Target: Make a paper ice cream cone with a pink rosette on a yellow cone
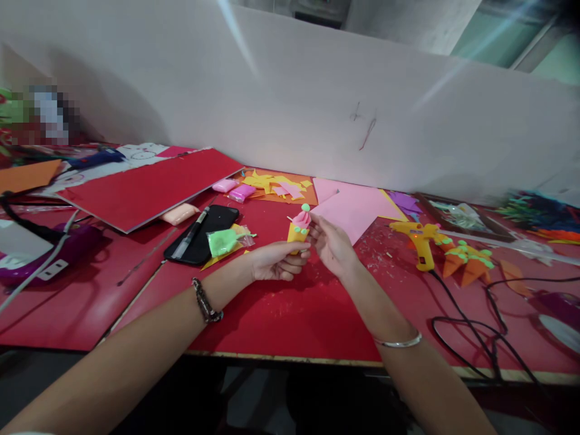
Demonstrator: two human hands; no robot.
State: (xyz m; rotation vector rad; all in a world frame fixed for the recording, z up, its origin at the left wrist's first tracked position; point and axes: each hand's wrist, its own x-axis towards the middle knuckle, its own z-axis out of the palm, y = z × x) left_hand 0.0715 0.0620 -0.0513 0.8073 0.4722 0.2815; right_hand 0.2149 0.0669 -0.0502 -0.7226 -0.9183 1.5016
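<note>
My left hand [277,261] grips a small craft ice-cream cone [298,228]: a yellow cone with green dots, a pink top and a green ball on it. It is held upright above the red table [290,314]. My right hand [330,243] is just right of the cone, its fingertips pinched at the pink top. What those fingertips hold is too small to make out. A beaded bracelet is on my left wrist and a silver bangle on my right.
A yellow glue gun [419,238] and orange paper carrots [466,263] lie at the right, with black cables [471,326]. Pink paper [351,208], a black phone [203,235] with a pen, a green clay bag [223,241] and a red board [149,187] lie behind.
</note>
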